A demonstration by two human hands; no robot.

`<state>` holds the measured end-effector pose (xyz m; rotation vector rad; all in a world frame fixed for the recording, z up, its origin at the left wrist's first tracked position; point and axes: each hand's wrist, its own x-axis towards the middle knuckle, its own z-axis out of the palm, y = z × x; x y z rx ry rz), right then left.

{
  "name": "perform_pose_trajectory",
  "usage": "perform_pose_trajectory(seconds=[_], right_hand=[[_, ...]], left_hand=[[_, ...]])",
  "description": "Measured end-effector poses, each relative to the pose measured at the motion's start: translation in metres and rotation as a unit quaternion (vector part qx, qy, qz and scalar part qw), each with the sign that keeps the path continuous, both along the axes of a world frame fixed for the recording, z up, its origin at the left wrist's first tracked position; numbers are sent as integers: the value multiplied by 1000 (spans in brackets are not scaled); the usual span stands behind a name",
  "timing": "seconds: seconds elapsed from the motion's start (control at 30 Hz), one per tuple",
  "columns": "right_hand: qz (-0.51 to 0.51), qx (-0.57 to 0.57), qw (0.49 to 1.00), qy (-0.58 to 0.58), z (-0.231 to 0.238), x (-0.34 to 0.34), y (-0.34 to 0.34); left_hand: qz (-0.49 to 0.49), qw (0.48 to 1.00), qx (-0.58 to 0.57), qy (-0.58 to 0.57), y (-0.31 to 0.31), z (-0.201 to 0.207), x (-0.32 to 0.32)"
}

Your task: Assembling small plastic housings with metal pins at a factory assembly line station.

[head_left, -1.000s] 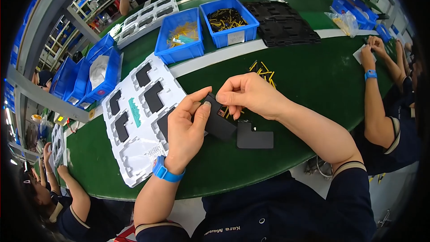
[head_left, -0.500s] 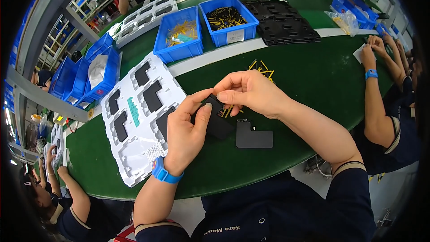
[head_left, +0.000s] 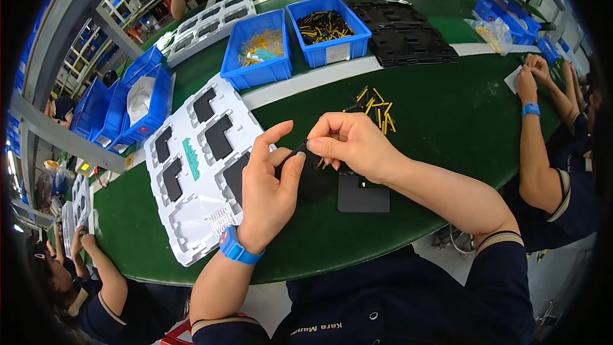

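A flat black piece (head_left: 297, 150), like an L-shaped phone battery, is tilted nearly edge-on between my hands. My left hand (head_left: 265, 195) grips it between thumb and fingers, with the index finger raised off it. At its upper end, the fingertips of my right hand (head_left: 357, 147) are pinched together; the fingers hide what lies in the pinch. Below my right hand a second L-shaped black battery (head_left: 363, 199) lies flat on the green table, partly covered by the hand. Loose yellow-and-black strips (head_left: 380, 112) lie just beyond my right hand.
A white tray (head_left: 185, 223) with L-shaped black batteries stands to the left. Blue bins (head_left: 257, 80) (head_left: 338, 54) of strips stand at the back, beside stacked black trays (head_left: 408, 35). Co-workers sit left, right and across; a grey metal post (head_left: 64, 131) rises at left.
The held battery has turned from face-up to nearly edge-on. My right hand has moved slightly down, uncovering more of the strips, and my left index finger has lifted away.
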<state>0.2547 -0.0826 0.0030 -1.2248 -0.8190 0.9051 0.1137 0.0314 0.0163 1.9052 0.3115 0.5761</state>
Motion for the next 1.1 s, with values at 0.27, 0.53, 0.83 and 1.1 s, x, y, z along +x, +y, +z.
perform_pose_trajectory(seconds=[0.27, 0.53, 0.83, 1.1], right_hand=[[-13, 0, 1000, 6, 6, -5, -1], [11, 4, 1000, 5, 9, -3, -3], [43, 12, 952, -303, 21, 11, -8], [-25, 101, 879, -466, 3, 18, -5]], left_hand=[[-2, 999, 35, -2, 2, 2, -1], [-10, 997, 54, -58, 7, -4, 0], [-41, 988, -149, -10, 18, -1, -1], [-52, 978, -203, 12, 14, 0, 1]])
